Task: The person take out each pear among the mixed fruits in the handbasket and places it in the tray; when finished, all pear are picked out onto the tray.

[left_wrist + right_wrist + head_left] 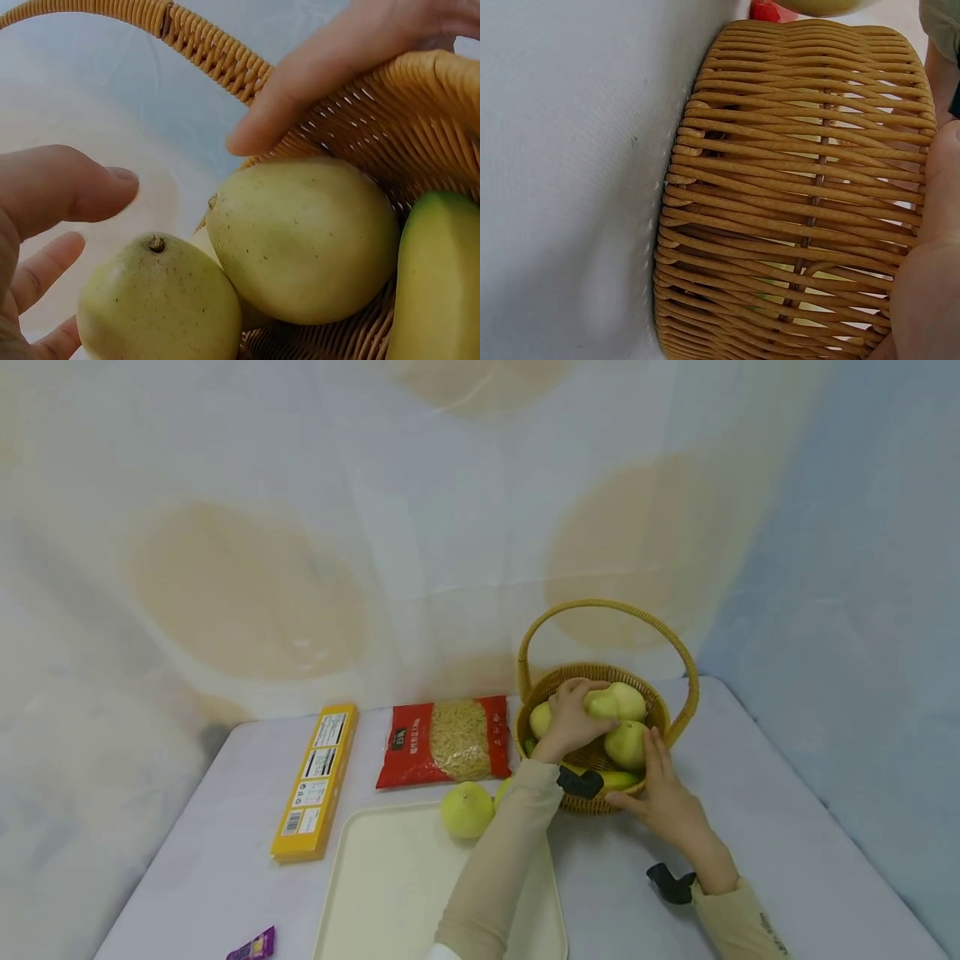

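Observation:
A wicker basket (588, 806) with a tall handle holds several pale yellow-green pears (625, 747) and a banana (618, 779) near its front rim. Over the basket's left side reaches my left hand (573, 722), its fingers spread among the pears. In the left wrist view its thumb (75, 184) stands apart from the nearest pear (161, 300). My right hand (667, 802) is at the basket's right front, fingers extended towards a pear and thumb by the rim. The right wrist view shows the woven wall (802, 195) close up, with that hand along its right edge.
A cream tray (390, 885) lies in front, a yellow-green pear (467, 810) at its back edge and another fruit partly behind my left forearm. Behind is a red pasta bag (450, 742). A yellow box (315, 785) and a purple packet (253, 946) lie left.

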### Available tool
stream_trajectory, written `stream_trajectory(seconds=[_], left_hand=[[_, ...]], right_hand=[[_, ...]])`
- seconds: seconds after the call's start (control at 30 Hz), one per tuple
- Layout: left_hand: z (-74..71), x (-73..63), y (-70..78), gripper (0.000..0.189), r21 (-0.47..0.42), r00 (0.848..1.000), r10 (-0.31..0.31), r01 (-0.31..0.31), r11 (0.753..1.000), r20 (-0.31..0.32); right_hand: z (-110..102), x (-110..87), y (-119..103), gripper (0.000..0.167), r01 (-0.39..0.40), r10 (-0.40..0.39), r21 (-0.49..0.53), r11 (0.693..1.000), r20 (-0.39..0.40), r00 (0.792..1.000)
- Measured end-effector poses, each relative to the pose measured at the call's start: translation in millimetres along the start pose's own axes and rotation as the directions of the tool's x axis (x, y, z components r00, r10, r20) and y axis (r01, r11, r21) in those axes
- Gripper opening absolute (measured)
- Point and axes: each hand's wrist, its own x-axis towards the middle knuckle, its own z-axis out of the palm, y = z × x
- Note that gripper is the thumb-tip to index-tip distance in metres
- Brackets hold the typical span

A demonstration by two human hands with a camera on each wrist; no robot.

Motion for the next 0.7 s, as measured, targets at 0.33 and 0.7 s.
stream_trajectory(seconds=[0.33, 0.7], left_hand=[[4.2, 3.1, -7.2, 0.061, 0.148, 1.000, -0.022, 0.020, 0.989, 0.012], [-7.0, 1.7, -8.2, 0.055, 0.192, 0.999, 0.006, -0.012, 0.981, 0.036]], right_hand=[[2, -0.5, -2, 0.113, 0.006, -0.006, 0.002, 1.000, 0.003, 1.000], [1, -1.1, 0, 0.113, 0.013, -0.013, 0.006, 1.000, -0.004, 1.000]])
